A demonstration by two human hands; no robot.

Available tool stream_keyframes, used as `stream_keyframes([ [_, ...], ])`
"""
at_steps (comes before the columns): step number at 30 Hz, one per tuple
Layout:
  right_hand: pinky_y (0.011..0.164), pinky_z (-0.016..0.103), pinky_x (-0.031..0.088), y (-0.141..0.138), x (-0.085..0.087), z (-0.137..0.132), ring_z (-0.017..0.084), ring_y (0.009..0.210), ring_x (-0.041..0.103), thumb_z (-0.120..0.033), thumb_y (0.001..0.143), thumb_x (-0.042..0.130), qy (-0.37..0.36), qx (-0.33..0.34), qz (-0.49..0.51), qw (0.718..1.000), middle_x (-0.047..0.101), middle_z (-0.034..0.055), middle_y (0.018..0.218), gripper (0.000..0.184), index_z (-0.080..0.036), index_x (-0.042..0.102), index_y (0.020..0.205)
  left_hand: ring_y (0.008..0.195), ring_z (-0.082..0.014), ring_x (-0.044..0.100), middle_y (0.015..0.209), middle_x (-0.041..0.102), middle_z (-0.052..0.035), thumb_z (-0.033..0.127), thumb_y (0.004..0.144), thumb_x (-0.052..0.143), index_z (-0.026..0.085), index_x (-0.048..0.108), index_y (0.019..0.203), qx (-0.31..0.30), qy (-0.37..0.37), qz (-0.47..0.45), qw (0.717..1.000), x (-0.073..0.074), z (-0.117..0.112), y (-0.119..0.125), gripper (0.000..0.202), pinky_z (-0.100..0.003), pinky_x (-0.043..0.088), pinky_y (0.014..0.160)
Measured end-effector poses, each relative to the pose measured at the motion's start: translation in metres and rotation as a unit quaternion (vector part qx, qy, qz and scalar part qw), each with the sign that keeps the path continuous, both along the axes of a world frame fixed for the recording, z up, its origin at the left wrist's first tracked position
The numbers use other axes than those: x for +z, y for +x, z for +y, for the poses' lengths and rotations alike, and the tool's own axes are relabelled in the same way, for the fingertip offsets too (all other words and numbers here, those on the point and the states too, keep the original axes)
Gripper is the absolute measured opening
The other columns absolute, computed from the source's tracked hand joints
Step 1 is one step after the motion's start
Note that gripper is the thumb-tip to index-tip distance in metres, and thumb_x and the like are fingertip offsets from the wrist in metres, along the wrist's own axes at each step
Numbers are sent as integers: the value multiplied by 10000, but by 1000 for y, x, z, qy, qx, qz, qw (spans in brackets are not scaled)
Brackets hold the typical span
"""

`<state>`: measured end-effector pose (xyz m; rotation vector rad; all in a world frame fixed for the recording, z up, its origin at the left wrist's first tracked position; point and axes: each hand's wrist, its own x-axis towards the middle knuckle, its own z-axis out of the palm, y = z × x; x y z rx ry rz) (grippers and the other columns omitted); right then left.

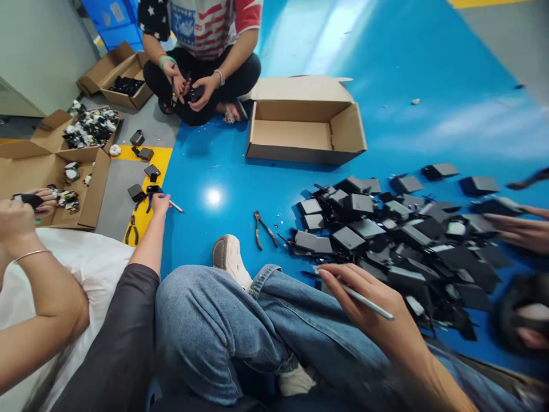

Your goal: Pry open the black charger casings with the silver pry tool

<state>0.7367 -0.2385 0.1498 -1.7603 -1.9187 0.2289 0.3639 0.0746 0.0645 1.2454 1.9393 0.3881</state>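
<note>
My left hand (159, 203) reaches out to the left, its fingers closed at a small black case (152, 188). Blue-handled pliers (143, 201) lie beside these fingers, and a thin white pen-like stick (176, 208) sticks out to their right. Over my jeans, my right hand (369, 292) is closed around a slim grey pen-like rod (366, 302). Its thumb and fingertips pinch together near a small pale bit I cannot identify. Just beyond that hand spreads a heap of dark grey box-shaped cases (349, 237) on the blue floor.
An open cardboard box (300, 129) stands ahead; pliers (263, 229) lie nearer. Boxes of small parts (92, 127) sit at left beside more pliers (132, 230). One person sits opposite holding a black piece; another's arms (40, 280) are at left. A co-worker's hand (521, 229) reaches the heap.
</note>
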Motion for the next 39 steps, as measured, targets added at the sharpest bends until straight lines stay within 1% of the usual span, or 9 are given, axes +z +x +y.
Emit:
stream_keyframes([
  [4, 719, 301, 581, 6, 11, -1, 200, 794, 743, -378, 1034, 486, 26, -60, 36, 997, 764, 77, 953, 276, -216, 709, 1039, 996, -184, 664, 1210, 645, -91, 359, 975, 612, 155, 556, 1303, -162, 28, 30, 986, 51, 25, 37, 390, -394, 582, 878],
  [7, 800, 330, 586, 17, 21, -3, 214, 867, 744, -375, 1040, 470, 65, -131, 61, 987, 759, 98, 1003, 307, -204, 724, 1042, 1004, -180, 646, 1217, 673, -84, 329, 936, 672, 165, 556, 1307, -301, 69, 39, 950, 89, 34, 102, 421, -354, 531, 917],
  [10, 835, 358, 580, 27, 30, -6, 219, 863, 735, -407, 1041, 464, 99, -199, 82, 972, 750, 97, 987, 334, -203, 727, 1061, 1094, -245, 655, 1225, 697, -86, 417, 898, 699, 206, 565, 1317, -494, 118, 109, 855, 107, 5, 192, 489, -349, 507, 947],
  [12, 815, 356, 579, 31, 33, -7, 205, 804, 723, -428, 1040, 460, 112, -216, 102, 965, 744, 90, 970, 350, -202, 725, 1067, 1187, -281, 632, 1309, 664, -118, 458, 908, 671, 195, 528, 1370, -613, 130, 168, 761, 101, -34, 251, 551, -376, 495, 990],
  [17, 707, 330, 578, 37, 27, -8, 151, 608, 653, -437, 1037, 450, 96, -199, 152, 963, 730, 74, 960, 355, -200, 710, 1085, 1297, -337, 558, 1396, 593, -169, 505, 799, 788, 161, 506, 1408, -672, 103, 187, 709, 41, -136, 333, 754, -470, 502, 1038],
  [20, 669, 326, 588, 41, 19, -9, 144, 568, 638, -447, 1030, 456, 79, -194, 165, 964, 727, 87, 986, 356, -202, 696, 1126, 1214, -276, 604, 1348, 602, -125, 413, 939, 653, 166, 562, 1337, -672, 95, 207, 705, 11, -165, 334, 478, -516, 514, 1029],
  [23, 663, 334, 600, 43, 13, -7, 154, 585, 661, -441, 1022, 456, 72, -170, 164, 969, 717, 128, 1089, 377, -199, 654, 1233, 1186, -261, 608, 1312, 613, -109, 404, 956, 626, 163, 588, 1290, -670, 97, 235, 697, 8, -168, 319, 414, -514, 507, 1030],
  [31, 874, 440, 606, 44, -7, -4, 318, 1044, 729, -330, 947, 492, -18, -41, 109, 993, 739, 164, 1131, 392, -176, 598, 1291, 1221, -339, 583, 1234, 666, -169, 432, 824, 724, 182, 651, 1277, -688, 131, 262, 664, 93, -165, 278, 523, -395, 494, 937],
  [39, 883, 471, 616, -4, -39, 2, 318, 1039, 732, -395, 902, 591, -32, 130, 108, 985, 685, 215, 1245, 568, -155, 469, 1402, 963, -301, 701, 996, 735, -150, 415, 805, 688, 122, 731, 1045, -636, 134, 231, 724, 144, -217, 207, 382, -347, 535, 812],
])
